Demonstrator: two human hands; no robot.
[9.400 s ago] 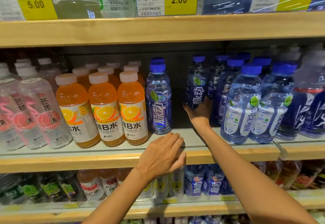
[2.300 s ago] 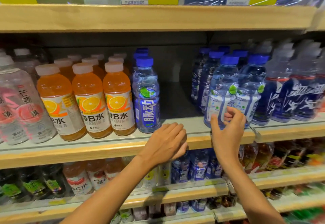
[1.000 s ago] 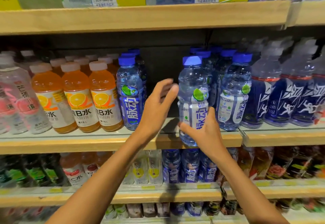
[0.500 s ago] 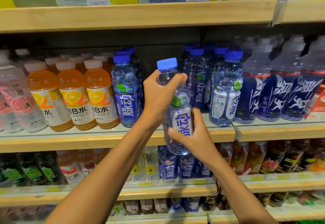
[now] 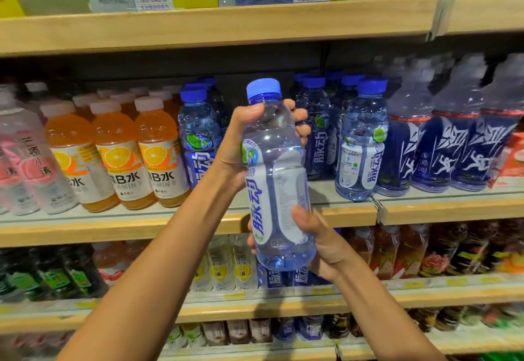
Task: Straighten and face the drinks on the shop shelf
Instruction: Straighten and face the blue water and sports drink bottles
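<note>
I hold a clear blue-capped drink bottle [image 5: 279, 179] upright in the air in front of the middle shelf [image 5: 119, 227]. My left hand [image 5: 241, 145] grips its upper part just below the cap. My right hand [image 5: 320, 239] grips its lower part from the right and behind. Its blue-and-white label faces partly left. Directly behind the bottle the shelf has a gap. One matching bottle [image 5: 198, 137] stands left of the gap, and several more [image 5: 360, 139] stand to the right.
Orange vitamin drinks [image 5: 119, 151] and pale pink-labelled bottles [image 5: 31, 159] fill the shelf's left side. Dark blue sports bottles [image 5: 450, 139] stand at the right. A wooden shelf [image 5: 226, 23] with yellow price tags hangs above. Lower shelves hold more drinks.
The bottle has come further out from the shelf and closer to me, and its label has turned leftward between my hands. My left hand now wraps fully round its top.
</note>
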